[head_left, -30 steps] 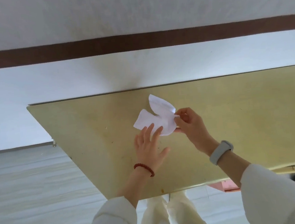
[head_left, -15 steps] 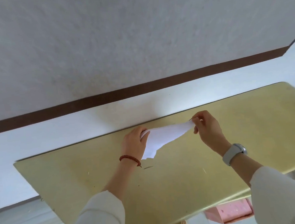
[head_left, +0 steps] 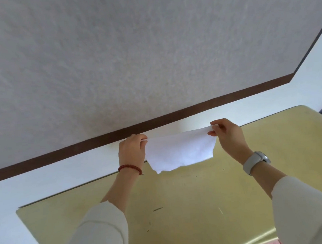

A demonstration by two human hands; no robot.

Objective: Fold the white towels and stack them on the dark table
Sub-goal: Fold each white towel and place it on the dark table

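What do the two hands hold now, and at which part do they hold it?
Both hold one white towel in the air above the table. The left hand grips its upper left corner; the right hand pinches its upper right corner.

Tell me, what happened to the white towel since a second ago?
Both hands lifted the white towel off the yellowish table and stretched it out. The left hand, flat before, now pinches one corner. The right hand pinches the other, as before.
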